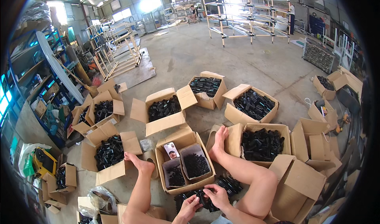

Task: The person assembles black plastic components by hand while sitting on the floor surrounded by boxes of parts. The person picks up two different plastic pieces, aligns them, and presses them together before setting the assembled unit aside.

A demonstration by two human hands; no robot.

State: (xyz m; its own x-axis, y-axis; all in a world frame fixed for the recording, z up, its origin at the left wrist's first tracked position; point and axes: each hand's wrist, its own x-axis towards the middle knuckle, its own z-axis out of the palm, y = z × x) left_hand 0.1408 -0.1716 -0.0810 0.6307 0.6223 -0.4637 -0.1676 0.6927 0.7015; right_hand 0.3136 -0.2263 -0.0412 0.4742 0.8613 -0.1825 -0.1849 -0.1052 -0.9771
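Observation:
My left hand (189, 207) and my right hand (217, 196) come together at the lower middle, fingers pinched on a small black joint piece (201, 195). Its exact shape is partly hidden by my fingers. Beneath and beside it, more black joint pieces (230, 185) lie in a pile between my legs. Just beyond my hands stands an open cardboard box (161, 164). Inside it, two smaller cartons hold little black parts, perhaps bolts: a fuller carton (195, 164) and a lower-filled one (175, 175). A phone (171, 150) with a lit screen leans at the box's back left.
Open boxes of black joint pieces surround me: one far left (109, 150), one ahead (164, 108), one right (262, 143). An opened carton (298, 184) sits by my right knee. Pipe racks (249, 18) stand farther off. Shelving (29, 71) lines the left; another person (292, 18) stands far back.

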